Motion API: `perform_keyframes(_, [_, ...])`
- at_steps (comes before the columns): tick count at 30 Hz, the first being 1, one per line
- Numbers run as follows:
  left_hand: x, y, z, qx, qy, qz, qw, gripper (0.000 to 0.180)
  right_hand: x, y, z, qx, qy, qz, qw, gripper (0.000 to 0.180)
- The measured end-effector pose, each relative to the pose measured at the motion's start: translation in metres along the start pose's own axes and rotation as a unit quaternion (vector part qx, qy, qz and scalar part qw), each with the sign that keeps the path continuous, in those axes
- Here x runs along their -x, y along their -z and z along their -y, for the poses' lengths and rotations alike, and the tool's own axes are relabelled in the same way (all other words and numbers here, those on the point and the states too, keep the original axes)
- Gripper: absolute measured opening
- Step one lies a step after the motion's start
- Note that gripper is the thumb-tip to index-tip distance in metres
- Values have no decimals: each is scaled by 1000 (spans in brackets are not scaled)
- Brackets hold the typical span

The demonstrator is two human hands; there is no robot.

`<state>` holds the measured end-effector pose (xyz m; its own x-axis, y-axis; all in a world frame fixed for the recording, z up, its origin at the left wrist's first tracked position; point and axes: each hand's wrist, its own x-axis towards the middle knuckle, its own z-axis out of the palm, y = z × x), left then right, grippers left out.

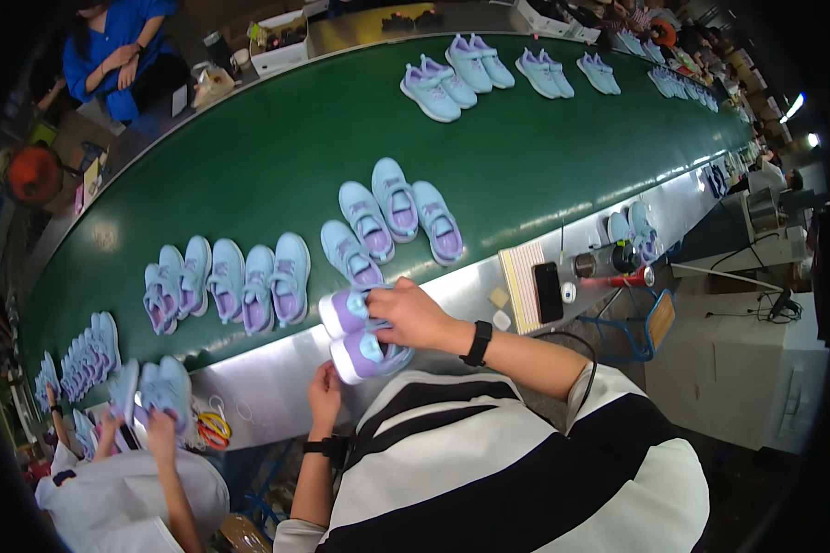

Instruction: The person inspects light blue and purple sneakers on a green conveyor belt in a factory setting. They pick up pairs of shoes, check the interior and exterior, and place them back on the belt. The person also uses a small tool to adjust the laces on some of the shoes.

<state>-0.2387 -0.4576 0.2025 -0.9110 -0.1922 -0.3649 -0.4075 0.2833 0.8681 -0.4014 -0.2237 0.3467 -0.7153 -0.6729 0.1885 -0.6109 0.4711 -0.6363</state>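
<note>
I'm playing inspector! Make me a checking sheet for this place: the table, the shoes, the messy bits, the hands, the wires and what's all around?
Surface: long green table with a shiny metal edge.
Shoes: one blue-and-purple pair in hand; more shoes stand grouped on the green.
Clutter: phone, striped pad, bottle and scissors on the metal edge.
Hands: the right hand grips the pair; the left hand is close by the nearer shoe, contact unclear.
Wires: a dark cable curves beside the right arm.
Surroundings: a co-worker at left handles shoes; a person in blue sits across the table.
</note>
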Motion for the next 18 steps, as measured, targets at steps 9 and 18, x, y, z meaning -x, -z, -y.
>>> perform_keyframes(9, [-91, -56, -92, 80, -8, 154, 985, 27, -188, 163, -129, 143, -243, -294, 913, 33])
perform_keyframes(18, [-226, -152, -181, -185, -248, -8, 951, 39, -36, 119, -231, -75, -374, -112, 918, 46])
